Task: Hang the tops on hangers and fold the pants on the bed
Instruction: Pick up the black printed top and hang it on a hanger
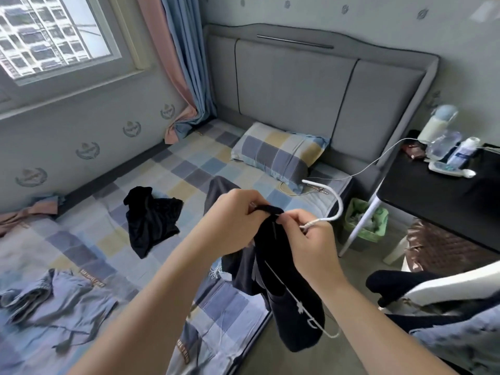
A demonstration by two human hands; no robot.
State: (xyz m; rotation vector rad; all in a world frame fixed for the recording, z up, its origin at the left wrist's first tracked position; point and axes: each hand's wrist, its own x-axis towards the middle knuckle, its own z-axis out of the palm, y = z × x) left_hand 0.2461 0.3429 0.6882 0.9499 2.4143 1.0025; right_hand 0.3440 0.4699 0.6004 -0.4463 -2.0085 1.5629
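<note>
Hands (235, 220) (311, 240) pinching black top (273, 258), white hanger (338, 204), bottle label (460, 156) blurred

Window: a white-framed window (54, 36) at upper left, a tower block outside.
Light: soft daylight from that side.
Walls: pale grey-green walls (86, 123) with small crest motifs.
Curtains: pink and blue curtains (176, 63) in the corner, gathered low.
Bed: the bed (173, 169) has a blue, grey and yellow checked sheet, a grey padded headboard (311, 98) and a matching pillow (276, 152) against it.
Floor: grey floor (284, 358) beside the bed.
Tabletop: a black tabletop (433, 190) on white legs, with a green waste bin (365, 223) just beside one leg.
</note>
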